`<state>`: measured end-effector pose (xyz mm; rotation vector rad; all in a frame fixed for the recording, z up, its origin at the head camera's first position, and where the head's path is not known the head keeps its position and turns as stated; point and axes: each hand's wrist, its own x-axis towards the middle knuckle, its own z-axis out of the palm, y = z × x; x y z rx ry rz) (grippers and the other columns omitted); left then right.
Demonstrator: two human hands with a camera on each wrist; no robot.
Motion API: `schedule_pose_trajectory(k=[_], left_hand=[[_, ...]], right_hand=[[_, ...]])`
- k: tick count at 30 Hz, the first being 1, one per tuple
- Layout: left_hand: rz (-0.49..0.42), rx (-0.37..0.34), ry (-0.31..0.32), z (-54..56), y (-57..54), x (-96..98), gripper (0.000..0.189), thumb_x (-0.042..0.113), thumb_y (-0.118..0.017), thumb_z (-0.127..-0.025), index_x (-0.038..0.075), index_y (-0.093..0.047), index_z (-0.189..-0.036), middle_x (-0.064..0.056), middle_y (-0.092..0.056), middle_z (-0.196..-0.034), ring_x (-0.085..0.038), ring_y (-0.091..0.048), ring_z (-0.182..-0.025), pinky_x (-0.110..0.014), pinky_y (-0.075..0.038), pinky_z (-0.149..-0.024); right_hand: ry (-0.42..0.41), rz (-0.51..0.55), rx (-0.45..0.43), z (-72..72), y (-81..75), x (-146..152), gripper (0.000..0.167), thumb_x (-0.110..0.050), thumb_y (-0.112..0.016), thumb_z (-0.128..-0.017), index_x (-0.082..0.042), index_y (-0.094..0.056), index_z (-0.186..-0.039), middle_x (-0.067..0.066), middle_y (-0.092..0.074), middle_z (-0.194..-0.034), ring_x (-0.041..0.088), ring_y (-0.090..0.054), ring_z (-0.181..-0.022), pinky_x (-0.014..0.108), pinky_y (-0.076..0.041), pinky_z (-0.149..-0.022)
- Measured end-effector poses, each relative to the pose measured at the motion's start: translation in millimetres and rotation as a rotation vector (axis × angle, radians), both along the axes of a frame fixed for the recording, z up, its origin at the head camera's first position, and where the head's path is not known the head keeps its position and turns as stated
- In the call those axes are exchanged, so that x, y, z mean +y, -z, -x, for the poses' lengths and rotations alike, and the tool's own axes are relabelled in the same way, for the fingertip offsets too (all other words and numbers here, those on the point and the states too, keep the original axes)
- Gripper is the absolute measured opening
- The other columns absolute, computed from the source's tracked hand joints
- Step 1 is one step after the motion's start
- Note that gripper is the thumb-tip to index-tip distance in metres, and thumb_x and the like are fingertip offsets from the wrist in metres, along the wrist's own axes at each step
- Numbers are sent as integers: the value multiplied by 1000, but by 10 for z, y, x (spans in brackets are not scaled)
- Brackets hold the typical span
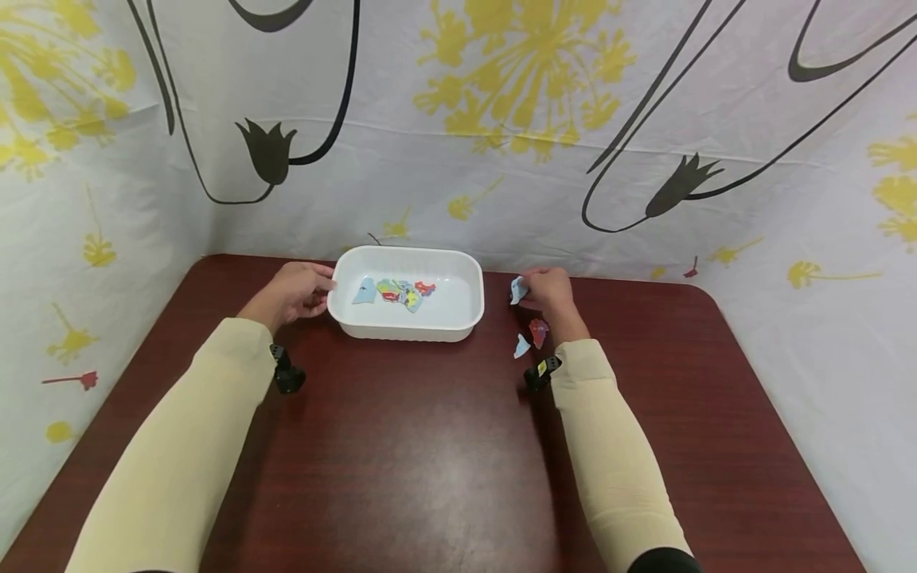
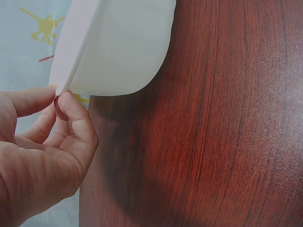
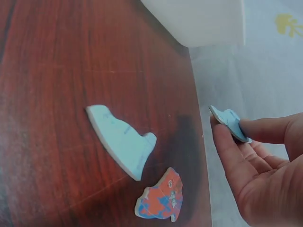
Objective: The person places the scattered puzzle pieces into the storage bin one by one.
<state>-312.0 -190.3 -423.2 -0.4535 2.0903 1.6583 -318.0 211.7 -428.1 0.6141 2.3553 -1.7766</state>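
A white plastic tub (image 1: 404,332) stands near the back of the table with several colourful puzzle pieces (image 1: 390,292) on its floor. My left hand (image 1: 297,290) pinches the tub's left rim between thumb and fingers, seen closely in the left wrist view. To the right of the tub, my right hand (image 1: 548,288) holds a light blue puzzle piece (image 3: 230,124) between thumb and fingers, above the table's back edge. Nearer me on the table lie another light blue piece (image 3: 122,141) and a red and blue piece (image 3: 161,198), apart from that hand.
The dark red wooden table (image 1: 401,461) reaches back to a white cloth (image 1: 401,175) printed with yellow and grey flowers, which also hangs at both sides. A small black camera (image 1: 288,376) is strapped on the left wrist, another (image 1: 542,372) on the right.
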Motion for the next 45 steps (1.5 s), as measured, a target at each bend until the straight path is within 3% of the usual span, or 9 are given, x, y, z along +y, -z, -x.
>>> schedule_pose_trajectory(k=[9, 14, 23, 32, 40, 45], left_hand=[[10, -16, -10, 0, 4, -30, 40, 15, -55, -99, 9, -49, -138, -9, -51, -113, -17, -53, -80, -23, -52, -66], [4, -23, -9, -16, -14, -31, 40, 16, -55, -99, 9, -49, -138, -8, -51, -112, -17, -53, -80, -25, -52, -69], [4, -18, -7, -25, -43, -34, 41, 17, -55, -99, 9, -48, -139, -8, -51, -113, -17, -52, -82, -25, -53, -74], [-1, -6, 2, -9, -32, -12, 40, 18, -55, -100, 10, -48, -139, -9, -49, -115, -18, -51, -85, -24, -51, -70], [0, -22, -5, 4, -44, -7, 41, 17, -55, -99, 11, -49, -139, -9, -49, -117, -19, -51, -86, -24, -52, -71], [-7, -28, -11, 13, -28, -5, 41, 17, -55, -99, 10, -49, -139, -9, -49, -117, -19, -50, -87, -24, -52, -71]], right_hand=[[-18, 96, 14, 26, -22, -5, 43, 7, -46, -93, 4, -50, -136, 16, -46, -140, 26, -58, -93, 39, -55, -87], [-20, 116, 29, 69, -30, -34, 50, 10, -36, -90, 4, -49, -138, 17, -45, -143, 25, -57, -94, 36, -56, -85], [-34, 127, 72, 84, -143, -124, 43, 7, -43, -92, 3, -55, -134, 16, -52, -135, 20, -65, -90, 26, -57, -73], [-35, 130, 120, 64, -290, -240, 41, 6, -45, -91, 4, -57, -130, 14, -55, -111, 17, -66, -72, 34, -58, -79], [-90, 120, 106, 57, -336, -367, 38, 3, -50, -95, 2, -56, -133, 20, -60, -122, 22, -70, -85, 33, -58, -79], [-144, 107, 88, 66, -320, -461, 38, 3, -52, -95, 2, -56, -133, 24, -63, -119, 28, -71, -91, 37, -56, -83]])
